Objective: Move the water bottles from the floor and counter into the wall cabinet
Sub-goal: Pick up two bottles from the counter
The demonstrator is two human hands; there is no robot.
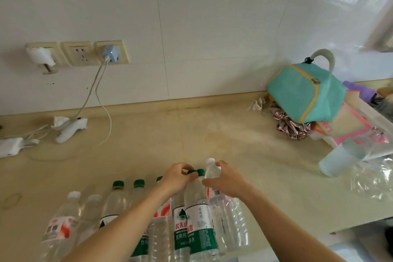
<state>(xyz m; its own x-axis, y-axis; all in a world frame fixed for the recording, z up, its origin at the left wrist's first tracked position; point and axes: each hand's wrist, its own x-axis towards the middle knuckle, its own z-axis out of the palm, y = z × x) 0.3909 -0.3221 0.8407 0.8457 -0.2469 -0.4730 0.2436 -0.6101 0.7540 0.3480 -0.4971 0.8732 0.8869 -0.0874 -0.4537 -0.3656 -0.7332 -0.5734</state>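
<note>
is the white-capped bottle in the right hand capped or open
Capped: the white cap sits on the bottle, whose neck the right hand holds.

Both bare forearms reach forward from the lower edge and converge near the middle. The left hand (pixel 178 178) has its fingers curled, pinching a green bottle cap (pixel 193 172). The right hand (pixel 226 178) — knuckles up — wraps thumb and fingers round the neck of a white-capped bottle (pixel 212 171).
</note>
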